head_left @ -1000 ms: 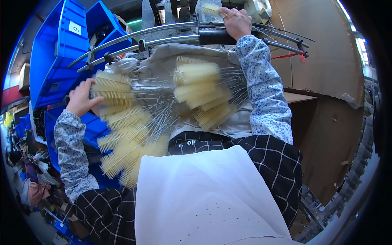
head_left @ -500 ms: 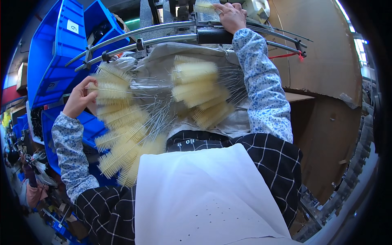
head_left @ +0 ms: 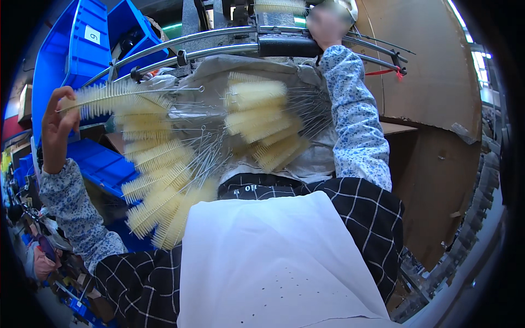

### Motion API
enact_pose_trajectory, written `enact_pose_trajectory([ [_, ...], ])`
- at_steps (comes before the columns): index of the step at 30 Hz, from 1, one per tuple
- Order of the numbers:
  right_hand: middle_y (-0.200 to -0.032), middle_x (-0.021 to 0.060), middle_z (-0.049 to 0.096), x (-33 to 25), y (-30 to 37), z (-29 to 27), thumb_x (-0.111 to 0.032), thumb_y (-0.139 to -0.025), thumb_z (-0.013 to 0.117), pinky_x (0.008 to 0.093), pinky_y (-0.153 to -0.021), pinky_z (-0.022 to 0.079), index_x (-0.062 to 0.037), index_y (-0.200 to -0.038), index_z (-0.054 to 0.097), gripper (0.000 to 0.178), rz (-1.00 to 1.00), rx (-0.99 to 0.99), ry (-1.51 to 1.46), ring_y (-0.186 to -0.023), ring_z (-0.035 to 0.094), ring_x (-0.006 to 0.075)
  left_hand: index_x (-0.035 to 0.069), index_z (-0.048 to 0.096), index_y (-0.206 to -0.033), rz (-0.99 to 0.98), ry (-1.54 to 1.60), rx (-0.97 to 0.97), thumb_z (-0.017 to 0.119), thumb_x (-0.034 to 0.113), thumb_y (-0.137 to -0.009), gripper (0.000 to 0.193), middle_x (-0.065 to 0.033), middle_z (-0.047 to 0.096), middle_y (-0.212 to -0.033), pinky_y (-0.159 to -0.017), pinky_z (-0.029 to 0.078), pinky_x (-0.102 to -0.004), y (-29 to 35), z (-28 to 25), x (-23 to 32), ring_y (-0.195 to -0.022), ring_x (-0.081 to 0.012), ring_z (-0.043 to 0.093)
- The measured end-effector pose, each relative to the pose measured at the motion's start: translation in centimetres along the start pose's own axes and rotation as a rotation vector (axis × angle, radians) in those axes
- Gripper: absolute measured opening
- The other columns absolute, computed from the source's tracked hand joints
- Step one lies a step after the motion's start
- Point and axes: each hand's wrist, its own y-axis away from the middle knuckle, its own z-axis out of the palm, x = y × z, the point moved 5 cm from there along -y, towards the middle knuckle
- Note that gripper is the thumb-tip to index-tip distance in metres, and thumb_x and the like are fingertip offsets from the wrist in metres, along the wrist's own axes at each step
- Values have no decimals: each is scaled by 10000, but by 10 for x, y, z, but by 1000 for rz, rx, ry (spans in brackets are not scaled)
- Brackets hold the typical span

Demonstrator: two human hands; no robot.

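Observation:
My left hand (head_left: pixel 61 123) pinches the tip of a pale yellow bottle brush (head_left: pixel 106 100), whose twisted-wire stem points right and ends in a small loop. Below this brush, a fanned pile of similar brushes (head_left: pixel 158 158) lies along my left side, wires toward the middle. A second bundle of brushes (head_left: pixel 257 109) rests on the grey cloth, its wires pointing right. Up at the machine, my right hand (head_left: pixel 329 23) is blurred, so its fingers cannot be made out. Just left of it, another brush (head_left: pixel 280 6) lies crosswise at the top edge.
Curved metal rails (head_left: pixel 219 51) with a black sleeve (head_left: pixel 289 47) run between me and the machine. Blue bins (head_left: pixel 63 60) stand at the left. Tall cardboard (head_left: pixel 432 71) walls the right side. A grey cloth (head_left: pixel 210 79) covers the work area before my lap.
My left hand has moved left and drawn one brush out from the pile's top. My right hand has shifted slightly right; the brush by it now lies crosswise, further left of the fingers.

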Motion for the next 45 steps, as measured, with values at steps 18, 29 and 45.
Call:
enact_pose_trajectory([
  [18, -876, 150, 547, -133, -4, 17, -144, -736, 464, 425, -732, 410, -50, -959, 520, 249, 34, -132, -304, -861, 509, 305, 57, 418, -1020, 19, 31, 31, 426, 111, -743, 282, -21, 438, -647, -493, 294, -187, -7, -3, 24, -532, -59, 367],
  [29, -949, 89, 560, -57, -3, 6, -161, -719, 491, 413, -774, 415, -109, -1008, 556, 300, -17, -105, -87, -903, 533, 265, 66, 387, -1012, 102, 26, 6, 421, 113, -776, 243, -43, 456, -731, -541, 350, -214, -9, 4, 31, -588, -89, 414],
  [45, -985, 94, 577, 72, 1, -37, -298, -821, 465, 307, -800, 408, -156, -1074, 539, 299, -147, -562, -497, -923, 533, 231, 86, 445, -1050, 234, 442, -297, 496, 147, -774, 287, -34, 525, -876, -749, 373, -214, -63, 143, 64, -825, -93, 489],
])
